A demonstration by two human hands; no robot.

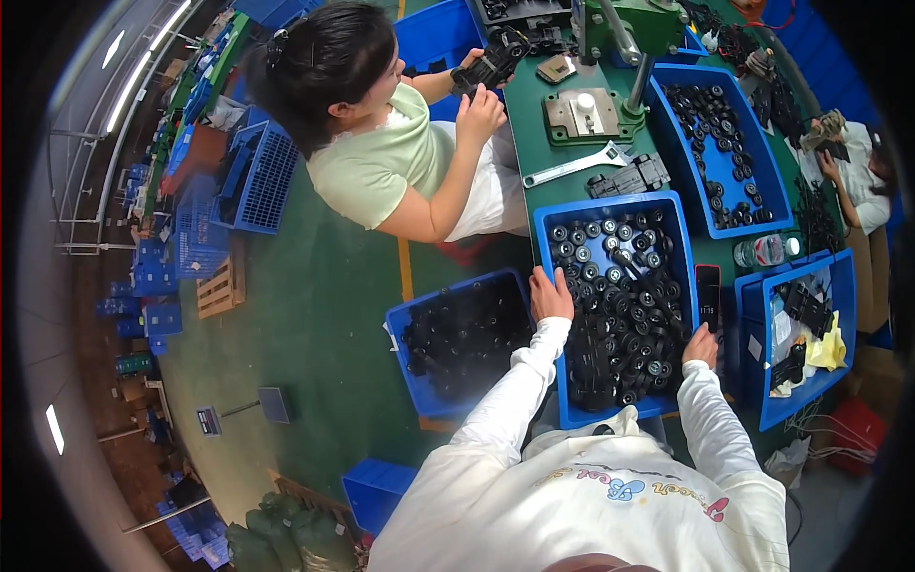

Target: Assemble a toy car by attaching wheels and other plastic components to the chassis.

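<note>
A blue plastic bin (618, 203) full of small black wheels (624, 315) stands before me, with some longer black parts among them. My left hand (551, 294) is closed over its left rim. At the opposite rim my right hand (701, 345) is closed, its fingers partly hidden. Just beyond those right fingertips lies a phone (707, 297) with a lit screen; whether they touch it I cannot tell. Past the bin's far edge, a black toy car chassis (629, 177) and an adjustable wrench (577, 165) rest on the green tabletop (534, 119).
A green press (591, 114) stands farther back. Another wheel bin (720, 229) is at far right, near a clear bottle (762, 251) and a bin of mixed scraps (780, 410). A floor bin (410, 396) holds black parts. At left a co-worker (381, 157) handles a black chassis (491, 62).
</note>
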